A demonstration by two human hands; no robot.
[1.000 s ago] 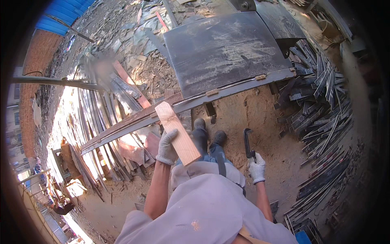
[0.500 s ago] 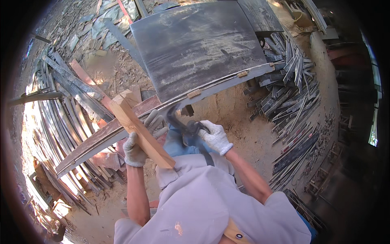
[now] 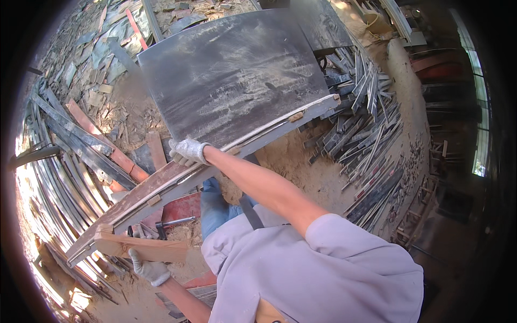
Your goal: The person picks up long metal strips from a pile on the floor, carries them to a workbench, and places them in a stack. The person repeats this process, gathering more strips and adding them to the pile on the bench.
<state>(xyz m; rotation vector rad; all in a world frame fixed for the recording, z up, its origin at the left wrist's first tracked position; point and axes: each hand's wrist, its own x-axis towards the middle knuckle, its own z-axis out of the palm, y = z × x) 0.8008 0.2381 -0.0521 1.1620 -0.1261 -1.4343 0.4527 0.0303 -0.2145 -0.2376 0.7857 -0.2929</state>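
Observation:
My left hand (image 3: 152, 270), in a pale work glove, grips a thick light-brown wooden block (image 3: 145, 248), thumb on the near side and fingers round the far side. The block lies across the lower left, its left end against the long narrow beam (image 3: 177, 177). Beside those far fingers is a hammer-like tool (image 3: 175, 221) with a dark head and grey shaft; whether the fingers touch it I cannot tell. My right hand (image 3: 188, 152), also gloved, reaches across to the beam beside the dark panel (image 3: 237, 70). Its fingers are curled down, hiding anything in them.
Long strips (image 3: 64, 161) are heaped at the left. A pile of grey bars (image 3: 366, 118) lies at the right on sandy ground. Scraps litter the ground beyond the beam, and a reddish board (image 3: 183, 210) lies under it.
My right hand has left the dark tool and moved left onto the beam. My left hand has lowered the block toward me and turned it from slanting to nearly level.

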